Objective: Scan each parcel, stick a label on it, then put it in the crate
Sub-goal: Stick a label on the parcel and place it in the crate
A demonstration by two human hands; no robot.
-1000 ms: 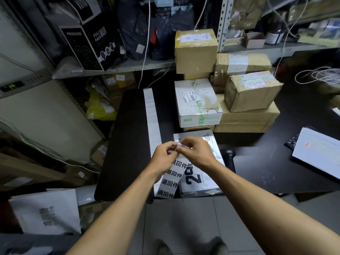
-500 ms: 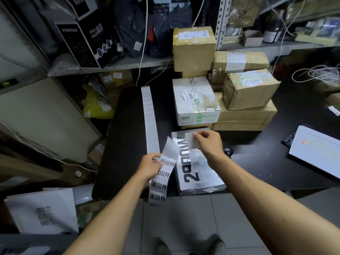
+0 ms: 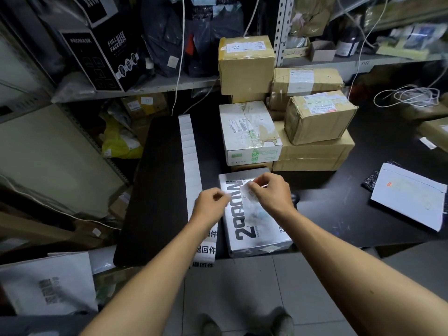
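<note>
Printed "PROMASK" and "FULL FACE MASK" on black shelf box (image 3: 97, 52). Large "2000", seen upside down, on white parcel (image 3: 254, 229). "退回件" repeated along label strip (image 3: 206, 251).

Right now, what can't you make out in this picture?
- Label in the right hand: print blurred, head view.
- Left hand: whether it holds anything; curled fingers hide that.
- Label strip: near part hidden by the left forearm.
- Crate: not in view.

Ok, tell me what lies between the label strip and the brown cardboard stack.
In the head view, the white taped box sits between the label strip and the brown cardboard stack, with bare black tabletop beside the strip.
</note>
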